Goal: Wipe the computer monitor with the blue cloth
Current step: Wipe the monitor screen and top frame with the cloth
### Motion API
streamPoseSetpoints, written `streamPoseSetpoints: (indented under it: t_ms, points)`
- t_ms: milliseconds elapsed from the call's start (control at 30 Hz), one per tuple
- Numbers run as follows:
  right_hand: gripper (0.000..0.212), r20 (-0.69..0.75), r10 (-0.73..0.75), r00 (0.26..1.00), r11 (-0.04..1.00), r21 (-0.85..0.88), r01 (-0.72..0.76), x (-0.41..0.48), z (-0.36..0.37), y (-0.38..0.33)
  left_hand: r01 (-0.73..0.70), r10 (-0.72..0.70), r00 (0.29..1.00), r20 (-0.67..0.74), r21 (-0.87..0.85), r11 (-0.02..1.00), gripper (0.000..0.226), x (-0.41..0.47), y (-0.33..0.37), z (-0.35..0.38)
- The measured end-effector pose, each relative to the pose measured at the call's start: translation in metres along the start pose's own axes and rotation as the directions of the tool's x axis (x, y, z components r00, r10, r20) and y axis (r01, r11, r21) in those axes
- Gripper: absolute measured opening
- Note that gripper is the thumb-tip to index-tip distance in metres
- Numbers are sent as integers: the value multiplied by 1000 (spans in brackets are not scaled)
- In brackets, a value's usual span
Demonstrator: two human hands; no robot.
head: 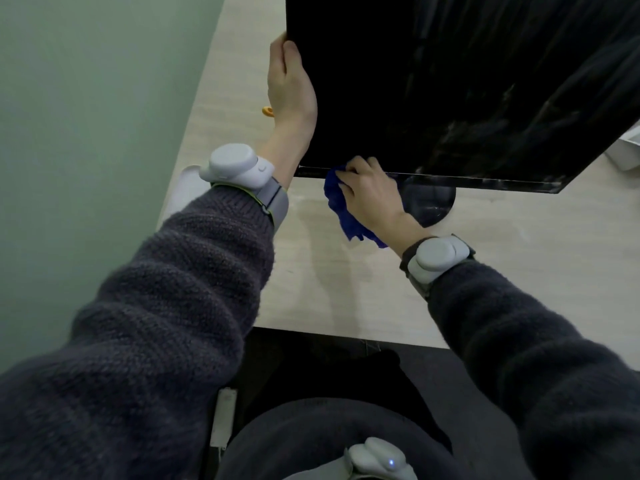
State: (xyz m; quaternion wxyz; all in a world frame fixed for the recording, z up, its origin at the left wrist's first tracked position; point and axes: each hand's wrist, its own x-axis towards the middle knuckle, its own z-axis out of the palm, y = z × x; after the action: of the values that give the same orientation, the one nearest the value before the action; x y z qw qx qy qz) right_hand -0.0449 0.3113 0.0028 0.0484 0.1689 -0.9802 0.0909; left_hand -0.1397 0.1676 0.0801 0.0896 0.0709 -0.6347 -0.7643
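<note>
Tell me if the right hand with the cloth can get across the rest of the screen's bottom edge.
Probably yes. The right hand presses the blue cloth near the monitor's lower left corner, and nothing blocks that edge farther right. The left hand grips the left side.

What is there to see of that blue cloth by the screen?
The blue cloth is deep royal blue, soft and crumpled, apparently a thin cleaning fabric. It is bunched under the right hand, which presses its upper part against the lower left edge of the dark monitor. Its ragged lower end hangs out below the palm, over the pale desk. Much of it is hidden by the hand.
</note>
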Motion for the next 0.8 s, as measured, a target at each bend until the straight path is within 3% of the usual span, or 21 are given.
streamPoseSetpoints:
  t_ms: [200,367,533,800]
  points:
    - [29,-307,-54,950,999,-9,54,42,-66,-16,-15,18,994,-105,22,1000,27,5,12,12]
    - [27,-566,-76,821,997,-67,47,87,-133,-30,-91,99,980,-174,50,995,30,21,46,25]
    - [22,-693,-75,717,994,-109,-1,122,-173,-45,-110,117,976,-186,47,993,27,28,64,32]
    - [32,-486,-60,872,961,-265,-82,144,-178,-44,-60,63,981,-185,18,998,15,30,70,34]
